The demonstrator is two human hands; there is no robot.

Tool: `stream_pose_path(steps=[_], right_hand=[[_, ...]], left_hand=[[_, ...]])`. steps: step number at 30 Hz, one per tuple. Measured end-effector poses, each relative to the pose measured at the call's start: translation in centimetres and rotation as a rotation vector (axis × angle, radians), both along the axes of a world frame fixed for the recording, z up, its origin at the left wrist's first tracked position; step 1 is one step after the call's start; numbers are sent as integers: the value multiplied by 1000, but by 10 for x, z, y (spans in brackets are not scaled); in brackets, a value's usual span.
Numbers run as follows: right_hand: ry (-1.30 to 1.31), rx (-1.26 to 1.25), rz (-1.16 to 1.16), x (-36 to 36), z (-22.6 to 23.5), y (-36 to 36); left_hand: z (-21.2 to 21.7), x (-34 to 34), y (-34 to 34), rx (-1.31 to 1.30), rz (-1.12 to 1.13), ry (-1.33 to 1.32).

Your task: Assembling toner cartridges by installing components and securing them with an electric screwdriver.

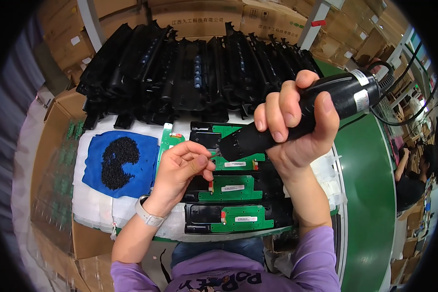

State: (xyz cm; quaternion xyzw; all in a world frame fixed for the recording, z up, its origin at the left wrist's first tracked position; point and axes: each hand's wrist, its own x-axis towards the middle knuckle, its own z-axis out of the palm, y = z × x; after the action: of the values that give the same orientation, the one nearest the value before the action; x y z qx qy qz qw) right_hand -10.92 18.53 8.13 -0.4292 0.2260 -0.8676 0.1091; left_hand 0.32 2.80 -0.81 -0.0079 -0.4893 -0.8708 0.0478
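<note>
My right hand [297, 114] is wrapped round a black electric screwdriver [326, 100], held tilted with its nose down to the left. At that nose my left hand [187, 163] is closed in a pinch; whatever sits between its fingertips is too small to make out. Below the hands lie three black housings in a column, each carrying a green circuit board [228, 188] with a white label. The front black housing [199, 214] shows a red and white connector on its board. Both the screwdriver and my left hand partly cover the farthest board.
Left on the table, a blue cloth [95, 170] bears a heap of small black screws [117, 165]. Beside it lies a loose green board [166, 138]. Stacked black housings [190, 73] line the back. A green conveyor [370, 194] runs along the right; a cable [409, 119] trails from the screwdriver.
</note>
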Motion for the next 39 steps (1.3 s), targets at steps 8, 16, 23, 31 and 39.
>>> stream_pose_path(steps=[8,16,23,31,39], right_hand=[[-48,24,-8,2,-1,0],[-113,41,7,2,-1,1],[-15,34,74,5,-4,0],[-160,106,130,-5,-6,-1],[70,551,-255,-24,-27,-15]], left_hand=[[-2,1,1,-59,61,-1],[1,2,-2,-95,28,-9],[2,2,-3,-5,-108,-99],[-1,-2,7,-181,38,-82],[5,-3,6,-753,345,27]])
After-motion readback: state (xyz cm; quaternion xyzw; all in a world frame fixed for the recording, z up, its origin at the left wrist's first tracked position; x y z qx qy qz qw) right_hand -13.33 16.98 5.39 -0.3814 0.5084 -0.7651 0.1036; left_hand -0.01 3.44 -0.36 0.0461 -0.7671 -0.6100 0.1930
